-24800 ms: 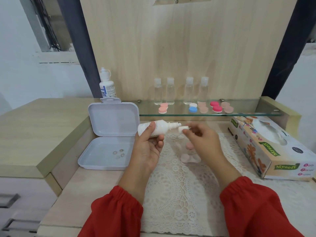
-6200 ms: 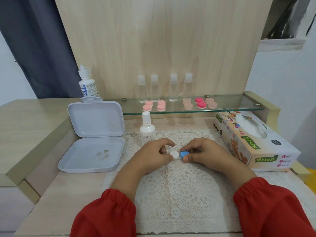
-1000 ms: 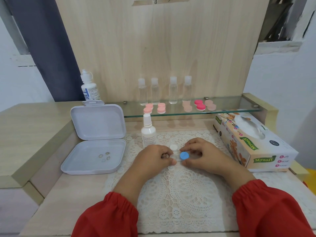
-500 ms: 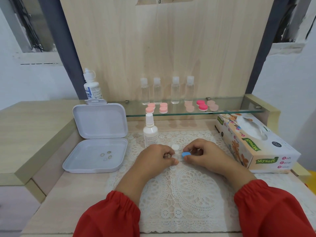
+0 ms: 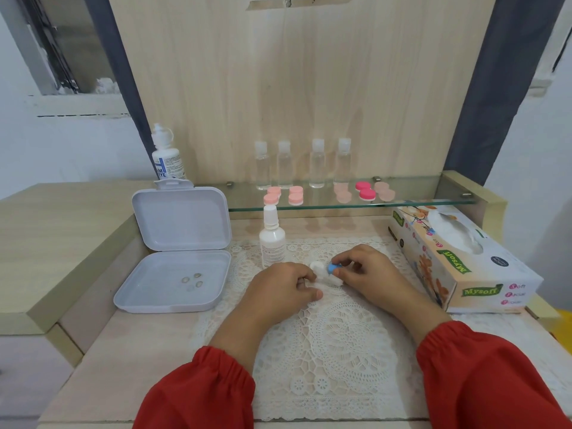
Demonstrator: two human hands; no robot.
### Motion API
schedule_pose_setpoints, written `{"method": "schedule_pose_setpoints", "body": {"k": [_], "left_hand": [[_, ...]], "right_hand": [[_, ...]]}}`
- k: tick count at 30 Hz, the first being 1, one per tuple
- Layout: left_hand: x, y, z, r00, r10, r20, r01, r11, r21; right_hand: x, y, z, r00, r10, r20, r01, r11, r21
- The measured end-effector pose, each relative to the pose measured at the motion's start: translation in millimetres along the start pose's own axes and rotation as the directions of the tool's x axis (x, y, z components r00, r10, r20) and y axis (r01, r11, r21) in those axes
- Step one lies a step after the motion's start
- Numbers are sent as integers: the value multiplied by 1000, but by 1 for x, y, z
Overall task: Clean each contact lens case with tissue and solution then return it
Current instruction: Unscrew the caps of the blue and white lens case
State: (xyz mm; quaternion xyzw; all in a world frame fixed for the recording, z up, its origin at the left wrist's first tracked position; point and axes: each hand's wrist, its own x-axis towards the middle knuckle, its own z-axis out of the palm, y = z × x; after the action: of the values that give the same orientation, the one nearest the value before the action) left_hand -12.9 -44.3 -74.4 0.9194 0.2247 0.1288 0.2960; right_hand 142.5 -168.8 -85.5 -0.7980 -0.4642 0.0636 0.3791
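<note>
Contact lens case (image 5: 325, 275) lay on lace doily (image 5: 334, 351), long axis left-right, between both hands; gripped at white end by curled left hand (image 5: 283, 291); blue cap (image 5: 333, 268) pinched by right hand (image 5: 370, 274).

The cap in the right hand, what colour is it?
Blue cap, pinched by the right hand; the head view shows it.

Home vanity: glass shelf (image 5: 402, 203), doily (image 5: 334, 351).

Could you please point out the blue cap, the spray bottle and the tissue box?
blue cap (image 5: 333, 268), head view, on its blue top.
spray bottle (image 5: 272, 246), head view, on its white body.
tissue box (image 5: 445, 267), head view, on its printed side.
</note>
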Motion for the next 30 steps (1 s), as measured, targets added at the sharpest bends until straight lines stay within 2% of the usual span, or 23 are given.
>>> {"method": "schedule_pose_setpoints", "body": {"k": [8,19,30], "left_hand": [[2,-1,0,999,-36,-17,34,990,-137],[4,-5,-2,996,-79,-42,69,979,-193],[4,-6,-2,1000,-16,-10,15,992,-126]], "right_hand": [[-1,0,-1,1000,-29,1,29,999,-26],[-2,0,-1,1000,-30,-2,30,1000,-6],[-3,-1,0,998,10,-55,-5,996,84]]}}
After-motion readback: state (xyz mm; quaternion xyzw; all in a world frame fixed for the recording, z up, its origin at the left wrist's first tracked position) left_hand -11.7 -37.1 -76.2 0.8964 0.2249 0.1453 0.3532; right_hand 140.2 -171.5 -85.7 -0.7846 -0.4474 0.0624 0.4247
